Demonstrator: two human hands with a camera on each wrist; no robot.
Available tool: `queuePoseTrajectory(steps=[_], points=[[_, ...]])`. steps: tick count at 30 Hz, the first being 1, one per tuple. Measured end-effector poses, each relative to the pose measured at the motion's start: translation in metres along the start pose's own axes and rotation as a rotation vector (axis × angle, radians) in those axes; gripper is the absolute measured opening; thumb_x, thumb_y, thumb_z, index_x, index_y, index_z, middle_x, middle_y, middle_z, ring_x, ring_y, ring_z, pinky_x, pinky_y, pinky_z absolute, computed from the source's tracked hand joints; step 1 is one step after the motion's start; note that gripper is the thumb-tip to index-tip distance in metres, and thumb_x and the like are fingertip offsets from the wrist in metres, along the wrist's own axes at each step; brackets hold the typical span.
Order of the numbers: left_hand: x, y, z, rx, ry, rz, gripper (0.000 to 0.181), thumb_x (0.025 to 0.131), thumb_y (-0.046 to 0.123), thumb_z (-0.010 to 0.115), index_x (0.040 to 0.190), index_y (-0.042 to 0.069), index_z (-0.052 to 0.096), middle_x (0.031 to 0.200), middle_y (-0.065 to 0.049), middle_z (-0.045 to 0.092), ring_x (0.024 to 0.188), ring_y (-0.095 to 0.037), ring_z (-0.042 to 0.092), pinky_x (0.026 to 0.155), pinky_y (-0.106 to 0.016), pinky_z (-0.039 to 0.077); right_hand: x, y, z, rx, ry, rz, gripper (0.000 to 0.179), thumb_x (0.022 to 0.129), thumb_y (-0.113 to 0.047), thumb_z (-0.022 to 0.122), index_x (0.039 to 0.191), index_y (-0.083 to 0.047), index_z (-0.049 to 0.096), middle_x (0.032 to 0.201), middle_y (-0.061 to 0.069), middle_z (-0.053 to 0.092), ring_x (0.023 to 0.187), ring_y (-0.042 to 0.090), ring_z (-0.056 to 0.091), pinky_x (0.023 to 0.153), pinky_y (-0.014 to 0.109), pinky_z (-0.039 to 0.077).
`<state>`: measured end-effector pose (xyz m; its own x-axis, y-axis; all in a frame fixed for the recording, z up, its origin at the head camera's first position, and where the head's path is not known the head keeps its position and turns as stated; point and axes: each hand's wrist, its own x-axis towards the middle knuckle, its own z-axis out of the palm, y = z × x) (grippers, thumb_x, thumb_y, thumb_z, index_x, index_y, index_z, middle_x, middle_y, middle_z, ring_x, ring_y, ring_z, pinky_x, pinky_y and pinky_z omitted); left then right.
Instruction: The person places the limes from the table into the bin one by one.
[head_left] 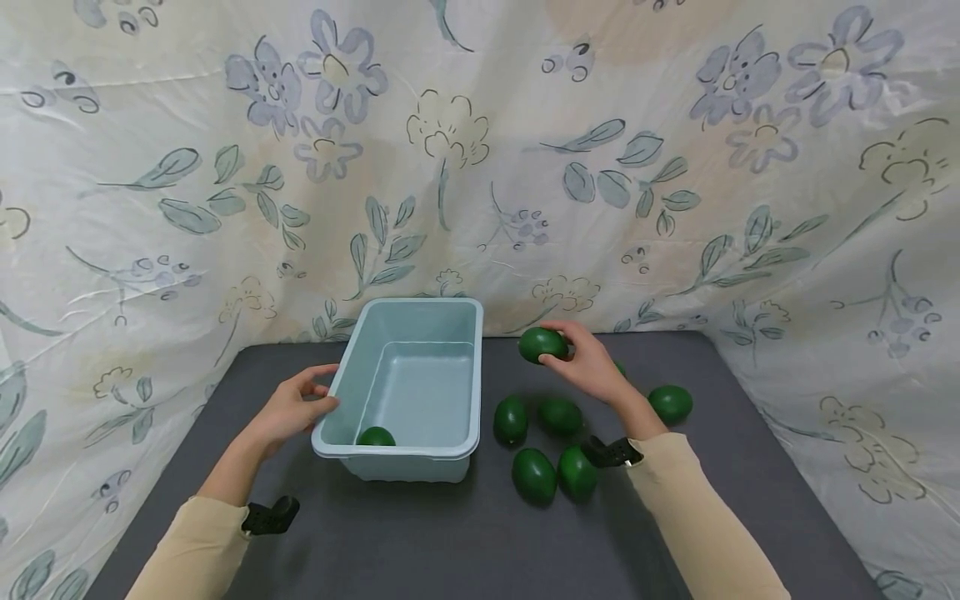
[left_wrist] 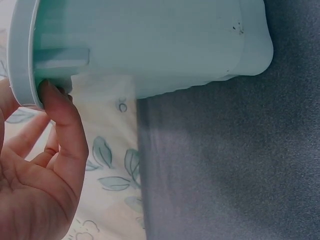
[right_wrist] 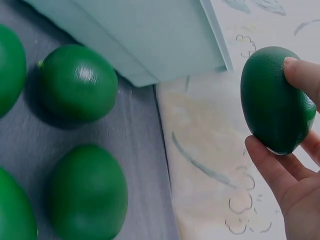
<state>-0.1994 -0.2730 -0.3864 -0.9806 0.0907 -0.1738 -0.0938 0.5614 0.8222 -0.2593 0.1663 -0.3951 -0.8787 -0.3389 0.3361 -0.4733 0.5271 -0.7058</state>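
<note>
A light blue-green plastic tub (head_left: 405,452) stands on the dark table, with one green avocado (head_left: 377,437) inside at its near end. My left hand (head_left: 291,408) pinches the tub's left rim; in the left wrist view a fingertip (left_wrist: 52,95) tucks under the lip. Right of the tub, my right hand (head_left: 588,362) holds a dark green avocado (head_left: 542,344) between thumb and fingers, raised above the table. The right wrist view shows this held avocado (right_wrist: 272,100) beyond the tub's corner. Below that hand lie several more avocados, among them one (head_left: 511,420) close to the tub.
Another avocado (head_left: 670,404) lies to the right of my right forearm, and one more is mostly hidden behind that hand. The dark grey table (head_left: 420,542) ends at the back against a hanging floral cloth (head_left: 480,167). Each wrist wears a black strap (head_left: 272,515).
</note>
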Motion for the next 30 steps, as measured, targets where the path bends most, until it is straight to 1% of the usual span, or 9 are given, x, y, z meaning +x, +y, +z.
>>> queuePoseTrajectory(steps=[9,12,19,21,26,30], points=[[-0.003,0.004,0.000,-0.039,-0.008,0.009,0.062,0.089,0.013,0.058,0.143,0.010,0.029,0.104,-0.017,0.051,0.080,-0.021,0.057,0.063,-0.035,0.051,0.014,-0.018,0.013,0.002,-0.003,-0.033,0.050,0.084,-0.019,0.067,0.131,-0.011,0.048,0.126,0.011,0.047,0.105,0.026,0.052,0.079,0.039,0.049],[-0.003,0.003,0.000,-0.039,-0.010,0.009,0.062,0.089,0.013,0.058,0.143,0.010,0.028,0.104,-0.017,0.050,0.081,-0.022,0.057,0.063,-0.035,0.051,0.018,-0.025,0.017,0.014,-0.009,-0.030,0.050,0.084,-0.019,0.067,0.131,-0.011,0.048,0.125,0.011,0.047,0.103,0.025,0.053,0.077,0.038,0.050],[-0.001,0.000,0.000,-0.030,-0.008,0.007,0.061,0.088,0.013,0.058,0.143,0.011,0.030,0.104,-0.018,0.050,0.081,-0.023,0.058,0.064,-0.034,0.051,0.027,-0.037,0.026,0.042,-0.029,-0.043,0.049,0.084,-0.019,0.067,0.129,-0.012,0.049,0.125,0.008,0.048,0.107,0.022,0.050,0.080,0.037,0.049],[-0.001,0.000,0.000,-0.029,-0.007,0.006,0.061,0.089,0.013,0.058,0.143,0.011,0.030,0.104,-0.018,0.050,0.081,-0.023,0.057,0.064,-0.034,0.051,0.029,-0.040,0.029,0.058,-0.032,-0.047,0.049,0.084,-0.018,0.067,0.129,-0.013,0.049,0.124,0.007,0.047,0.106,0.021,0.051,0.080,0.037,0.050],[-0.002,0.000,0.000,-0.026,-0.004,0.004,0.061,0.088,0.013,0.058,0.143,0.011,0.030,0.104,-0.018,0.050,0.080,-0.023,0.057,0.064,-0.034,0.051,0.033,-0.045,0.037,0.073,-0.037,-0.061,0.048,0.084,-0.019,0.067,0.128,-0.014,0.050,0.123,0.009,0.048,0.103,0.022,0.053,0.077,0.035,0.051],[-0.002,0.001,0.000,-0.030,-0.004,-0.003,0.061,0.089,0.014,0.058,0.143,0.012,0.030,0.104,-0.017,0.051,0.080,-0.022,0.057,0.063,-0.034,0.051,0.036,-0.050,0.042,0.085,-0.036,-0.073,0.050,0.083,-0.019,0.068,0.128,-0.012,0.050,0.123,0.010,0.047,0.103,0.023,0.053,0.077,0.038,0.051]])
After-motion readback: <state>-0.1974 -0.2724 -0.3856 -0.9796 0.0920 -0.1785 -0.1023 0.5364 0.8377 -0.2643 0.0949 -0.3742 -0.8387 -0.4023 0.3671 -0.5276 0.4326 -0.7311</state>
